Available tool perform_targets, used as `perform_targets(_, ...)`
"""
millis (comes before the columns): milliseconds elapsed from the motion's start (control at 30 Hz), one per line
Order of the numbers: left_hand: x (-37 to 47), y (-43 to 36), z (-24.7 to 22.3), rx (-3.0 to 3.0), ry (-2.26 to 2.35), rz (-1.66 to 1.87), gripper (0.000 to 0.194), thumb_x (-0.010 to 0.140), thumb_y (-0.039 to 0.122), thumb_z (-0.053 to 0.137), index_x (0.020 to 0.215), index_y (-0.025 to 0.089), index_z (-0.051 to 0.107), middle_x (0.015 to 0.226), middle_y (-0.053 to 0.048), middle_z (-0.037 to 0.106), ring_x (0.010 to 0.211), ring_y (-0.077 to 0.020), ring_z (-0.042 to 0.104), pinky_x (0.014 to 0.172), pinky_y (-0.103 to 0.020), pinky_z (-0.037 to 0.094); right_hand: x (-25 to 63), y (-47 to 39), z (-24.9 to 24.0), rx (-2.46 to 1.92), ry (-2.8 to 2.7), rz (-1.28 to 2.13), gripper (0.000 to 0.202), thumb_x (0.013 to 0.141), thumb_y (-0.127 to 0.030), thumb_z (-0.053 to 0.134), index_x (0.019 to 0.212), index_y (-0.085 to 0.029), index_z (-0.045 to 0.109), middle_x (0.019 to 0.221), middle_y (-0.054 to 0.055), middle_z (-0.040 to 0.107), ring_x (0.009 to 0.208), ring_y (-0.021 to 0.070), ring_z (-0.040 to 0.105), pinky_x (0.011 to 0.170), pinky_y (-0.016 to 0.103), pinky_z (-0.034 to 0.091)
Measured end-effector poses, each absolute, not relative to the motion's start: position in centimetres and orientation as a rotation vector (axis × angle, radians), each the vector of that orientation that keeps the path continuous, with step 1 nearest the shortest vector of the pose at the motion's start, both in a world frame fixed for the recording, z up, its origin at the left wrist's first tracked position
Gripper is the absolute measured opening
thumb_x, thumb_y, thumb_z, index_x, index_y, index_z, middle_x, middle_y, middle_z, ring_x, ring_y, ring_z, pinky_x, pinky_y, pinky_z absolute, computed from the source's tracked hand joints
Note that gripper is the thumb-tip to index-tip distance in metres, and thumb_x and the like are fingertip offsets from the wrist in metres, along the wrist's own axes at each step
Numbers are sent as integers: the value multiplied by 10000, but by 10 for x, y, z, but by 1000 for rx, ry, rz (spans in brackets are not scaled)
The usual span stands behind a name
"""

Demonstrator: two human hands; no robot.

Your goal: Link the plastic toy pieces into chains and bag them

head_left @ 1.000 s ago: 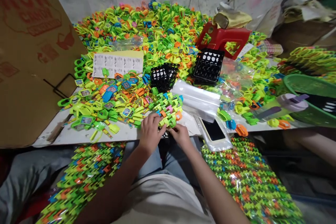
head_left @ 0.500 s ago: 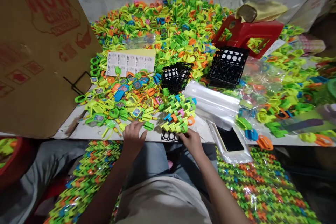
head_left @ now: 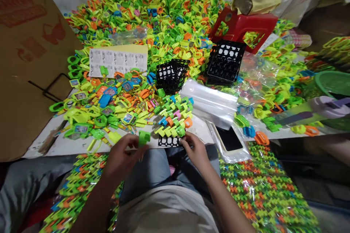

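My left hand (head_left: pixel 123 156) holds a small green plastic toy piece (head_left: pixel 143 138) at the table's front edge. My right hand (head_left: pixel 194 149) rests its fingers on the near edge of a black grid tray (head_left: pixel 168 141). That tray is partly filled with rows of yellow, green, orange and blue toy pieces (head_left: pixel 172 114). Loose pieces with small printed faces (head_left: pixel 109 105) lie in a heap just left of the tray.
A huge pile of bright plastic pieces (head_left: pixel 164 18) covers the table's back. Empty black grid trays (head_left: pixel 171 74) (head_left: pixel 225 62), clear bags (head_left: pixel 210 103), a phone (head_left: pixel 229 139), a sticker sheet (head_left: pixel 117 60), a red stool (head_left: pixel 243 25). Cardboard (head_left: pixel 27 62) stands left. Bagged sets (head_left: pixel 262 193) lie below.
My left hand left the filled tray, reached left into the loose heap, and came back toward me holding a green piece. My right hand stayed at the tray's near edge.
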State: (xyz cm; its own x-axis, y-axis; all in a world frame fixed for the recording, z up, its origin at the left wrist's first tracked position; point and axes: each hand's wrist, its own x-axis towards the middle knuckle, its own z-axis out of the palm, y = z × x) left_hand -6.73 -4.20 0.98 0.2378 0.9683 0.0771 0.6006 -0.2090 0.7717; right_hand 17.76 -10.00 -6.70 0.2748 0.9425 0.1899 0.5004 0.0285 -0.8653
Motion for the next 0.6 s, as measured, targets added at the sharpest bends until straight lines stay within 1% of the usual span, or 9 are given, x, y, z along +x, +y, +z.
perform_targets(100,-55,-67,17,1659,1304,783,263,682,420,711,685,201,566,645,22,618,600,-144,582,554,-248,461,172,-125,-47,-1570,-1307,634,215,829,-314,575,1009,-201,610,750,22,601,651,153,555,634,264,469)
perform_targets(200,-32,-85,8,1595,1198,740,291,643,376,749,640,189,527,637,18,603,606,-137,568,557,-242,460,157,-145,-26,-1493,-1462,788,324,790,-346,644,1083,-215,602,759,10,590,649,145,547,599,240,444)
perform_targets(233,-24,-89,5,1604,1170,727,296,647,368,747,627,187,513,623,24,588,593,-128,555,544,-233,450,152,-149,-21,-1479,-1529,828,295,788,-341,646,1053,-213,616,750,9,591,656,146,552,601,237,437)
perform_targets(300,-10,-93,-1,1676,1119,740,300,670,363,732,611,187,496,592,38,557,562,-112,527,520,-219,430,147,-152,-19,-1494,-1632,847,133,805,-307,613,872,-196,643,690,7,587,637,146,550,586,235,415)
perform_targets(333,-5,-94,-2,1745,1096,766,298,684,362,724,608,188,495,584,42,550,556,-108,521,520,-217,428,147,-151,-21,-1519,-1651,832,112,812,-287,589,777,-190,634,661,10,587,622,146,549,574,235,404)
perform_targets(367,-1,-94,-2,1835,1069,794,282,701,358,715,619,189,506,593,41,558,568,-109,528,539,-220,436,150,-148,-24,-1550,-1636,804,139,813,-276,573,718,-187,622,648,16,596,614,149,552,566,237,399)
perform_targets(433,3,-90,1,2051,986,858,207,744,349,689,696,195,559,672,22,616,661,-128,577,639,-247,469,163,-139,-35,-1614,-1497,759,141,795,-296,585,734,-180,639,678,35,638,633,164,581,576,247,417)
perform_targets(500,5,-81,6,2264,938,914,139,797,337,642,850,212,617,841,-12,675,835,-163,610,790,-303,467,179,-126,-48,-1636,-1255,754,182,769,-346,619,801,-171,658,736,52,677,672,181,616,623,269,459)
perform_targets(600,12,-60,9,2534,1032,932,205,845,317,584,1033,253,634,1057,-38,670,1022,-214,573,914,-382,400,197,-104,-65,-1562,-983,790,243,734,-400,650,782,-162,634,760,57,686,707,191,635,685,300,498)
